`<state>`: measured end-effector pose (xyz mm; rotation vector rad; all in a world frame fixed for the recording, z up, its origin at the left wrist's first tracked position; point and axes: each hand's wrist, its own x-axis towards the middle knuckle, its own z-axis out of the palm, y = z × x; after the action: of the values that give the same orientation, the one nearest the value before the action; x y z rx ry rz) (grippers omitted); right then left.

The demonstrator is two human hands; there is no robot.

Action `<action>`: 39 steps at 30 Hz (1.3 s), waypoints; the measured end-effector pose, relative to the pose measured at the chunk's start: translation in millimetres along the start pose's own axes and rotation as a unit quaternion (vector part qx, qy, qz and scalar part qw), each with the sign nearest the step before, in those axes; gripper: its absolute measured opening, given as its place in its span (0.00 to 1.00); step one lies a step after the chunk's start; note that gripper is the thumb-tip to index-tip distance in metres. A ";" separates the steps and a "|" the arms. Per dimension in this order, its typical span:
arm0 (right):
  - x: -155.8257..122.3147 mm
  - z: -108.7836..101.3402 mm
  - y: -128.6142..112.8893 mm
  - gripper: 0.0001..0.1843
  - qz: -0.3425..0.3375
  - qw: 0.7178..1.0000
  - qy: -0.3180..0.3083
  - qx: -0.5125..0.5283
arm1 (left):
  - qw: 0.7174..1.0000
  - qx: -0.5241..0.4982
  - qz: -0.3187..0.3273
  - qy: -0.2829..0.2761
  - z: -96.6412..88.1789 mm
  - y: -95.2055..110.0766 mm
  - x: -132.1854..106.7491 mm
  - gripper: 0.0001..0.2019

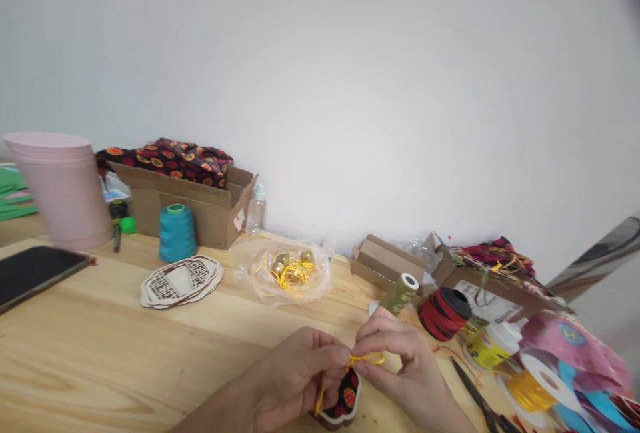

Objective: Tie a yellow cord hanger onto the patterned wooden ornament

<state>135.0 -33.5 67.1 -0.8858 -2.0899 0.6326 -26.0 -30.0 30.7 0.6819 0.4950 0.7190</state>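
Near the front edge of the view, my left hand (pixel 300 380) and my right hand (pixel 400 366) meet with their fingertips pinched on a thin yellow cord (pixel 371 358). A small loop of the cord stands out between my right thumb and fingers. Below my hands lies a wooden-edged ornament (pixel 350 398) faced with dark patterned fabric, and the cord runs down to it. My left fingers cover part of the ornament. How the cord is tied or threaded is hidden by my fingertips.
Scissors (pixel 483 400), a yellow cord spool (pixel 533 390), a glue bottle (pixel 493 345) and a red-black spool (pixel 445 314) stand right. Behind are bagged bells (pixel 295 270), wooden cutouts (pixel 183 281), a teal thread cone (pixel 177 234) and a fabric-filled box (pixel 175 203). A phone (pixel 40 273) lies left.
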 end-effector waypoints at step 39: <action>-4.6 16.9 20.8 0.02 0.110 0.958 0.063 0.256 | 0.997 0.051 0.065 0.011 4.3 3.9 0.5 0.05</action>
<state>131.5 -26.2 41.2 -0.8308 -1.6086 1.1400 -24.7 -29.2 36.3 0.8083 0.5134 0.8282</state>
